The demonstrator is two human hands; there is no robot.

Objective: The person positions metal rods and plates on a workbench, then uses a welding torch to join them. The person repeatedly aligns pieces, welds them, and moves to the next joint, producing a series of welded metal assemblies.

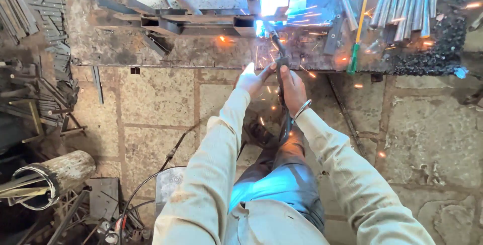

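Welding goes best, we judge, with both hands steady and the rod tip kept just off the joint. Our right hand (293, 88) is clenched around the dark electrode holder (279, 54), a metal bangle at the wrist; our left hand (250, 78) cups beside it, fingers curled against the grip. Beyond, at the near edge of the scorched steel worktop (110, 49), the arc (261, 23) flares blue-white on rusty square tubing (201, 22), scattering orange sparks. Grey angle bars (407, 3) lie toward the far right corner.
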